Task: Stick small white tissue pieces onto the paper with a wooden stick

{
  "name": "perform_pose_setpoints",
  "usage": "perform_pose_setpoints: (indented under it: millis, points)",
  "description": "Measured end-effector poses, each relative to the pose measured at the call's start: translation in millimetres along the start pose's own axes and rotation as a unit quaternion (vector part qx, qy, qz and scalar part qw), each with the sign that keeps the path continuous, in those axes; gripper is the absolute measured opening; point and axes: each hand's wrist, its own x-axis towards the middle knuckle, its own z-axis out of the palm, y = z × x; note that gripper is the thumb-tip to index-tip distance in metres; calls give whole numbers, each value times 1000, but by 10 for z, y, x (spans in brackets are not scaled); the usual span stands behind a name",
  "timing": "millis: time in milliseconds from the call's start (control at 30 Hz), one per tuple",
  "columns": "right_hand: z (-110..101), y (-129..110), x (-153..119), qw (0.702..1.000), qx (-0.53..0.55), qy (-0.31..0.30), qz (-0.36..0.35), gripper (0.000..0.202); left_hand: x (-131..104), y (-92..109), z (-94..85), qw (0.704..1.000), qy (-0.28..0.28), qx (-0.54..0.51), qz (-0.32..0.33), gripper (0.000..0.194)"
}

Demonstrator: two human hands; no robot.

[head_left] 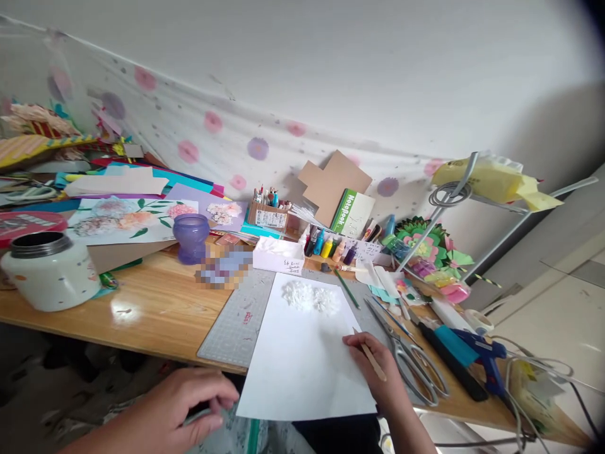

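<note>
A white sheet of paper (302, 359) lies on the grey cutting mat (231, 328) and juts past the table's front edge. Two fluffy white clusters (309, 297) sit side by side near its far end. My right hand (378, 366) rests on the sheet's right side, closed around a thin wooden stick (373, 364) whose narrow tip points away from me. Off the sheet's lower left corner hovers my left hand (193, 403), its fingers loosely curled and the thumb apart, with nothing visible in them. Large scissors (411, 362) lie right of my right hand.
A green pencil (346, 289) and a blue glue gun (486, 359) lie to the right. Behind the paper stand a white box (278, 255) and several paint bottles (327, 246). A purple jar (190, 238) and a wide white jar (50, 271) stand left. Cables hang at the right.
</note>
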Motion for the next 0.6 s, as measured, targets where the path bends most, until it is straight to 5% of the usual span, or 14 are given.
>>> perform_pose_setpoints:
  millis: [233, 433, 600]
  points:
    - [28, 155, 202, 999, 29, -7, 12, 30, 651, 42, -32, 975, 106, 169, 102, 33]
    - [-24, 293, 230, 999, 13, -10, 29, 21, 882, -158, 188, 968, -9, 220, 125, 96]
    - [-92, 327, 211, 999, -47, -6, 5, 13, 929, -329, 311, 967, -21, 206, 146, 88]
